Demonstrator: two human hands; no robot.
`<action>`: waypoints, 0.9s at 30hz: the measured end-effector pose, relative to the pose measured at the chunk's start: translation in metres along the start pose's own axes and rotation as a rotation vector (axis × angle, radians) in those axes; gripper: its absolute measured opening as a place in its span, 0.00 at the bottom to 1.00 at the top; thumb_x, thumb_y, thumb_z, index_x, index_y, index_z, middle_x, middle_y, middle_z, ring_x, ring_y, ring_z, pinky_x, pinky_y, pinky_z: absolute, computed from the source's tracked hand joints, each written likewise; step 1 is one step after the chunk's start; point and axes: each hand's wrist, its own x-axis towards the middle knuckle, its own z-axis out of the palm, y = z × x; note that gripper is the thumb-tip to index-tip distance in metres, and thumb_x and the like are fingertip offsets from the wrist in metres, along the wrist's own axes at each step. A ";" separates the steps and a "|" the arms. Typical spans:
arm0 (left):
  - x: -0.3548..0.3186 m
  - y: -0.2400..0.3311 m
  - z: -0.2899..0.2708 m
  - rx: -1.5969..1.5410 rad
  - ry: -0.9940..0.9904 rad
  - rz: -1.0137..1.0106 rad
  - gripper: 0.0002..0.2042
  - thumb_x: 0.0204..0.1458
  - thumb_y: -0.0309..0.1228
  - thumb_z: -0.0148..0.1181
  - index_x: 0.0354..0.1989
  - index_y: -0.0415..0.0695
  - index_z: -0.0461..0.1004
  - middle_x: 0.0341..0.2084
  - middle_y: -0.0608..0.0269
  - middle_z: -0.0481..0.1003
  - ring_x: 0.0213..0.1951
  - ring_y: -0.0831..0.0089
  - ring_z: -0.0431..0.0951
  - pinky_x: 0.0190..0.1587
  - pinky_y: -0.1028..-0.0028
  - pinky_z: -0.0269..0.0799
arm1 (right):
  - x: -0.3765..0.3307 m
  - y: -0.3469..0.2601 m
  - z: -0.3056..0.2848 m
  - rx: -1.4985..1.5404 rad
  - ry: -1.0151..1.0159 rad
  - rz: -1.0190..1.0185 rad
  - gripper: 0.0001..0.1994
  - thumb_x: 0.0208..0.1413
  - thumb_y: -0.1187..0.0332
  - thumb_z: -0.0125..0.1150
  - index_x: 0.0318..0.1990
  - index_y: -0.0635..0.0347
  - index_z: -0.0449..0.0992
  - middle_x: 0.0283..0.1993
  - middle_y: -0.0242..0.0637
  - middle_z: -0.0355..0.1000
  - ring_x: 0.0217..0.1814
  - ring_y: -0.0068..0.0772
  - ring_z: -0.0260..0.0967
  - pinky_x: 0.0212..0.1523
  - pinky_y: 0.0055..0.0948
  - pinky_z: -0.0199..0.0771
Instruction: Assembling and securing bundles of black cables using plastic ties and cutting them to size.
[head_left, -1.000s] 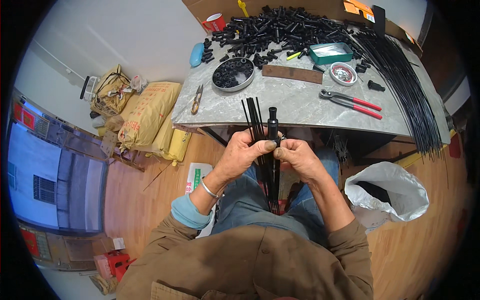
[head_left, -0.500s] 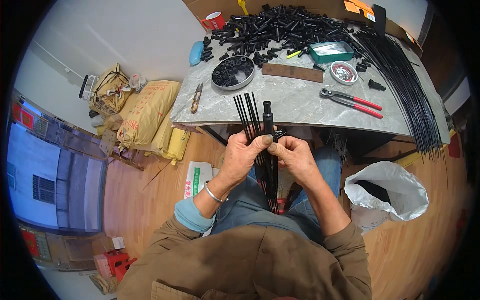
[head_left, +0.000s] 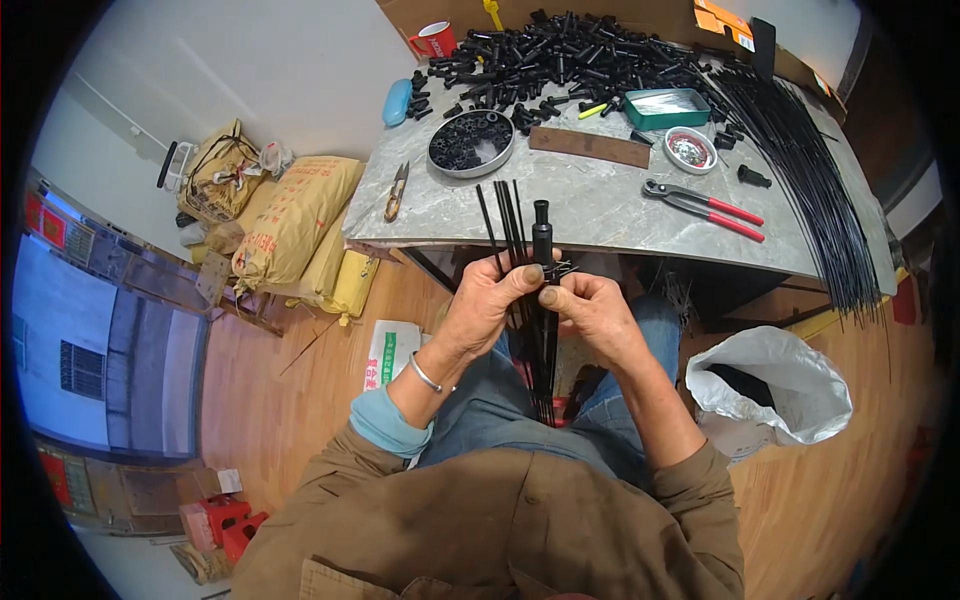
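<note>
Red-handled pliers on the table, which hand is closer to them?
Right. The right hand is below and left of the red-handled pliers in the picture; the left hand is farther left, holding black rods.

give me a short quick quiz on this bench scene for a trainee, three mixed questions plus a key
1. True or false: the red-handled pincers lie on the grey table.
2. What colour is the rounded case near the red mug?
A) green
B) light blue
C) yellow
3. Fill in the blank: the left grip holds a bunch of thin black ____.

Key:
1. True
2. B
3. rods
</note>
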 end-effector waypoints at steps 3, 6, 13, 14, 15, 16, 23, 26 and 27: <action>0.000 -0.003 -0.002 -0.013 -0.007 -0.055 0.15 0.55 0.31 0.62 0.48 0.37 0.74 0.40 0.64 0.77 0.41 0.78 0.76 0.48 0.75 0.71 | -0.002 0.003 -0.003 0.099 0.007 0.045 0.14 0.49 0.59 0.70 0.28 0.58 0.74 0.23 0.23 0.67 0.22 0.14 0.60 0.23 0.18 0.61; 0.000 -0.008 -0.001 0.008 0.018 -0.024 0.15 0.55 0.31 0.61 0.48 0.38 0.74 0.41 0.63 0.77 0.41 0.78 0.76 0.47 0.75 0.71 | 0.001 0.010 -0.002 0.085 -0.023 -0.014 0.12 0.52 0.61 0.68 0.30 0.57 0.73 0.25 0.22 0.68 0.24 0.12 0.59 0.24 0.16 0.59; -0.004 -0.010 0.005 0.093 0.136 0.045 0.13 0.54 0.32 0.63 0.44 0.38 0.77 0.37 0.67 0.78 0.38 0.81 0.74 0.44 0.79 0.70 | -0.003 0.007 0.003 -0.055 0.063 -0.100 0.11 0.52 0.63 0.68 0.28 0.58 0.73 0.24 0.22 0.66 0.24 0.11 0.59 0.24 0.15 0.59; -0.005 -0.010 0.006 0.105 0.155 0.042 0.13 0.53 0.32 0.64 0.44 0.38 0.77 0.37 0.67 0.78 0.38 0.81 0.74 0.43 0.79 0.69 | -0.003 0.004 0.003 -0.058 0.052 -0.086 0.11 0.52 0.63 0.68 0.28 0.58 0.73 0.24 0.21 0.66 0.24 0.11 0.59 0.24 0.15 0.59; -0.005 -0.011 0.006 0.104 0.155 0.043 0.13 0.53 0.32 0.64 0.44 0.38 0.77 0.37 0.67 0.78 0.38 0.81 0.74 0.43 0.79 0.69 | -0.004 0.002 0.003 -0.059 0.051 -0.086 0.11 0.52 0.63 0.68 0.28 0.58 0.73 0.24 0.21 0.66 0.24 0.11 0.59 0.24 0.15 0.59; -0.005 -0.013 0.005 0.129 0.155 0.071 0.13 0.53 0.32 0.64 0.44 0.38 0.77 0.36 0.67 0.78 0.37 0.81 0.74 0.43 0.79 0.69 | -0.004 0.000 0.003 -0.070 0.047 -0.072 0.11 0.52 0.63 0.68 0.27 0.58 0.73 0.23 0.21 0.66 0.24 0.11 0.58 0.24 0.15 0.59; -0.005 -0.017 0.007 0.071 0.171 0.110 0.14 0.53 0.32 0.64 0.45 0.38 0.75 0.38 0.67 0.77 0.38 0.81 0.74 0.44 0.79 0.70 | -0.003 0.005 0.006 -0.059 0.037 -0.080 0.12 0.53 0.61 0.66 0.27 0.56 0.71 0.24 0.19 0.63 0.25 0.10 0.57 0.25 0.15 0.59; -0.007 -0.017 0.008 0.006 0.158 0.075 0.14 0.53 0.33 0.64 0.45 0.38 0.75 0.38 0.66 0.77 0.39 0.80 0.74 0.44 0.79 0.70 | -0.002 0.004 0.001 -0.074 -0.026 -0.087 0.12 0.55 0.60 0.64 0.28 0.56 0.70 0.25 0.20 0.63 0.25 0.11 0.57 0.26 0.15 0.60; -0.007 -0.018 0.008 0.006 0.157 0.075 0.14 0.53 0.33 0.64 0.45 0.38 0.75 0.38 0.66 0.77 0.39 0.80 0.74 0.44 0.79 0.70 | -0.002 0.005 0.000 -0.074 -0.025 -0.087 0.12 0.55 0.60 0.64 0.28 0.56 0.70 0.25 0.20 0.63 0.25 0.11 0.57 0.26 0.15 0.60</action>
